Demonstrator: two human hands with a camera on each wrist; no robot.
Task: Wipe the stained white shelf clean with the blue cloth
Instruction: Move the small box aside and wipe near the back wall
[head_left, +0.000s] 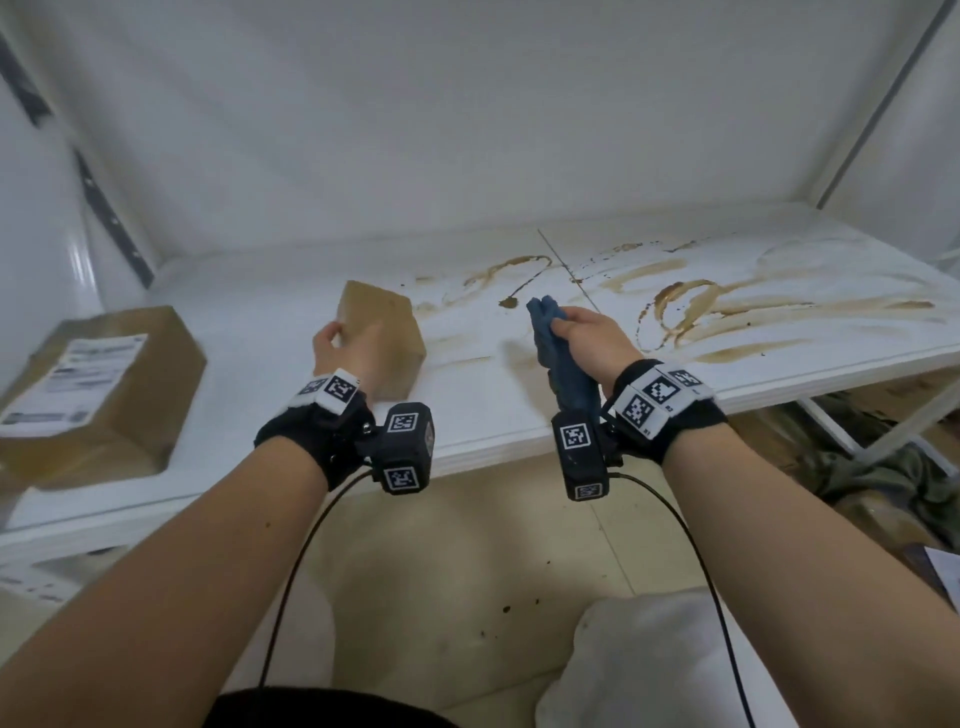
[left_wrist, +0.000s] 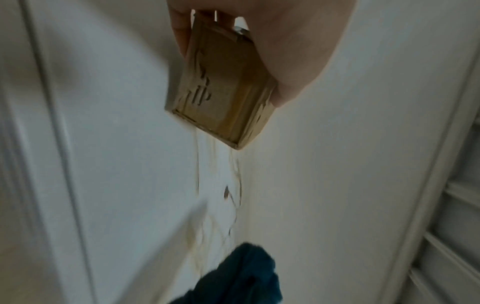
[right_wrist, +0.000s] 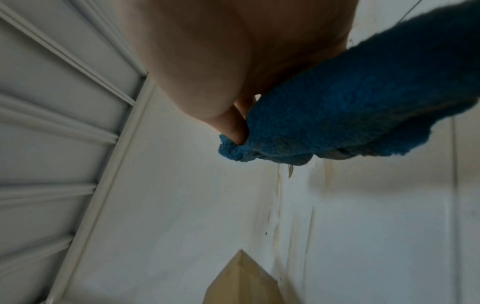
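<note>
The white shelf (head_left: 493, 415) carries brown smears and rings (head_left: 727, 312) across its middle and right side. My right hand (head_left: 587, 332) grips the bunched blue cloth (head_left: 563, 364) above the shelf's middle; the cloth (right_wrist: 350, 107) hangs from my fingers (right_wrist: 237, 127) in the right wrist view. My left hand (head_left: 337, 348) holds a small brown cardboard box (head_left: 382, 338) by its left side, thumb and fingers round it. In the left wrist view the small box (left_wrist: 223, 92) looks lifted off the shelf, with the cloth (left_wrist: 241, 277) below it.
A larger cardboard box (head_left: 98, 395) with a white label sits on the shelf at the left. Metal uprights (head_left: 111, 213) frame the shelf. Below the shelf lie a tiled floor, a white bag (head_left: 649, 665) and olive fabric (head_left: 883, 478) at the right.
</note>
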